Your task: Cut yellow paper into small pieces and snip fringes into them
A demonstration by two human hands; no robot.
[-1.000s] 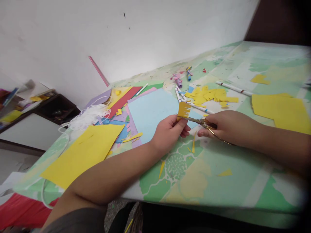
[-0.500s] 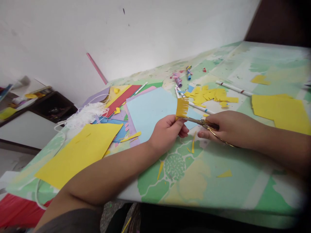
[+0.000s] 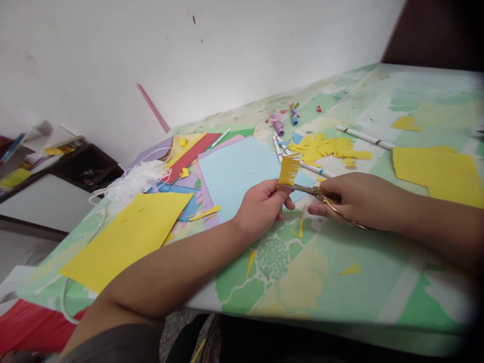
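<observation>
My left hand pinches a small piece of yellow paper with a fringed top edge, holding it upright above the table. My right hand grips a pair of gold-coloured scissors. Their blades point left and meet the lower edge of the yellow piece, just by my left thumb. Both hands hover over the green patterned tablecloth, where thin yellow slivers lie beneath them.
A light blue sheet lies behind my left hand among red, purple and yellow sheets. A large yellow sheet lies at the left, another at the right. Yellow scraps, markers and white string lie further back.
The fringed yellow piece has shifted slightly in my left hand, rising and then tilting a little to the right. Both hands stay in almost the same place, scissors still at the paper.
</observation>
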